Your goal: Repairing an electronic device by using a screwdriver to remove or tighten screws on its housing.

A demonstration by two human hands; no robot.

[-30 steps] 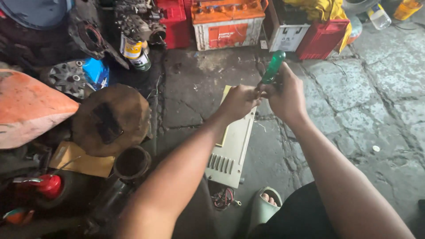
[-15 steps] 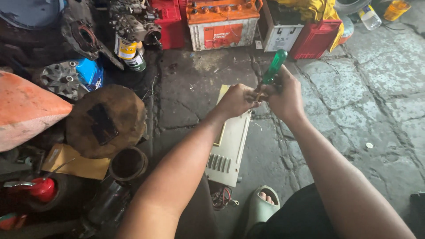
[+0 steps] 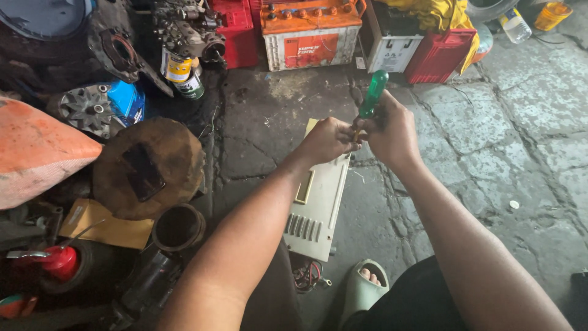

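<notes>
Screwdriver (image 3: 372, 95) tilts upward, right hand (image 3: 392, 132) clamped on its green handle, left hand (image 3: 327, 140) pinching the shaft.

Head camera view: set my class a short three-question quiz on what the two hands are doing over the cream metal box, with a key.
1. True or false: the right hand grips a screwdriver with a red handle.
2. Which thing lies on the stone floor right under both hands? A) a battery B) the cream metal box C) a yellow can
3. Fill in: the left hand is closed around the screwdriver's lower end, near its ____.

Key
1. False: the handle is green.
2. B: the cream metal box, with vent slots at its near end.
3. Shaft; the tip itself is hidden by the fingers.
</notes>
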